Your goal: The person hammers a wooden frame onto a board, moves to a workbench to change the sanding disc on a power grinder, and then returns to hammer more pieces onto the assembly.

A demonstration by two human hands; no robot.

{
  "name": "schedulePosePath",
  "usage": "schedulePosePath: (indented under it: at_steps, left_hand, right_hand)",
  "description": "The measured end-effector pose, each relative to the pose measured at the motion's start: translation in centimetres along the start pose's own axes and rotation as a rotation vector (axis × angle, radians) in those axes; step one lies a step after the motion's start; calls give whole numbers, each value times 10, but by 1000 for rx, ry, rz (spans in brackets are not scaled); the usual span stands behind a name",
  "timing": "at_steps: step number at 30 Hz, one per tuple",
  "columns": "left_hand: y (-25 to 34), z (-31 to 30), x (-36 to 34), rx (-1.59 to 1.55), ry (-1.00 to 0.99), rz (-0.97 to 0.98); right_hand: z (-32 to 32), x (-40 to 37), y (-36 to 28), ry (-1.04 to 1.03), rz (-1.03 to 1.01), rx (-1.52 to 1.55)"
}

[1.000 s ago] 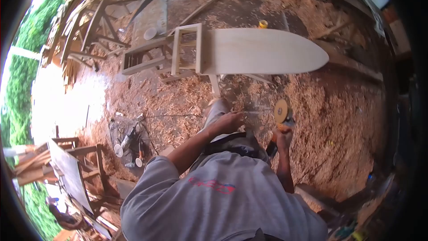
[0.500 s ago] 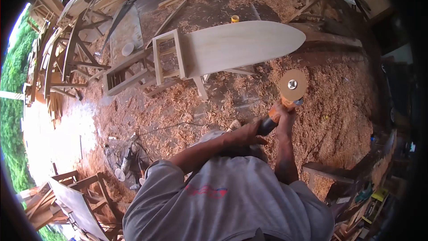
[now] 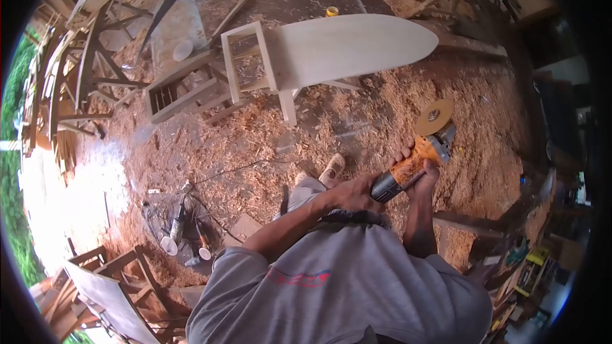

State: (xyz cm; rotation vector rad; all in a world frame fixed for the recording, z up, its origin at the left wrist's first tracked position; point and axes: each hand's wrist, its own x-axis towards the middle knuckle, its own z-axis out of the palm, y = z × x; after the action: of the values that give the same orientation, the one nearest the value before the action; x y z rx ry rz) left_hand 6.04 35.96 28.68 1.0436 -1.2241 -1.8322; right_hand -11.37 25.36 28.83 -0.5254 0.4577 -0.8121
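An angle grinder (image 3: 415,163) with an orange body, a black rear end and a round tan disc (image 3: 435,117) is held slantwise in front of my body, disc end up and to the right. My right hand (image 3: 426,179) is closed around the orange body, its thumb on the near side and fingertips showing on the far side. At the black rear end, my left hand (image 3: 358,192) is closed on the grinder, its fingers partly hidden. Beyond the grinder, a pale board with a rounded tip (image 3: 357,48) lies joined or next to an open wooden frame (image 3: 231,67).
Wood shavings (image 3: 331,118) cover much of the floor. More power tools and cords (image 3: 178,223) lie at lower left. A yellow container (image 3: 332,11) stands behind the board. Wooden frames (image 3: 83,83) are stacked along the left, and a white lid-like disc (image 3: 183,50) lies near them.
The grinder has rolled in my hands, so its disc now shows tilted and its orange body is more visible. My view has shifted, and my shoes now show more.
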Motion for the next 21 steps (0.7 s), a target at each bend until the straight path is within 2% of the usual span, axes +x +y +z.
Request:
schedulePosePath:
  at_steps: [2,4,5,7,8,11,12,14,17,21]
  left_hand:
    - [-7,3,5,40,-43,-28]
    - [-24,9,16,-5,-112,85]
    - [-31,16,19,-12,-128,81]
    - [-20,18,23,-43,-87,69]
    - [-27,19,27,64,-33,113]
    - [-70,20,49,113,33,94]
    - [-64,17,48,124,44,87]
    - [-44,12,45,177,54,-47]
    - [-48,12,64,252,129,-1]
    - [-10,12,99,171,75,-29]
  right_hand:
    - [0,-12,-3,30,-26,-19]
    - [-1,-16,-8,58,-81,-75]
    - [-1,-20,-9,72,-106,-97]
    - [2,-22,-13,128,-157,-117]
    - [-5,-22,-15,118,-134,-102]
    - [-26,-15,-7,138,-113,-60]
    - [-35,-12,-3,178,-112,-51]
    - [-45,-6,2,167,-83,-27]
    - [-57,6,-5,153,-45,13]
    - [-69,22,-37,180,-49,0]
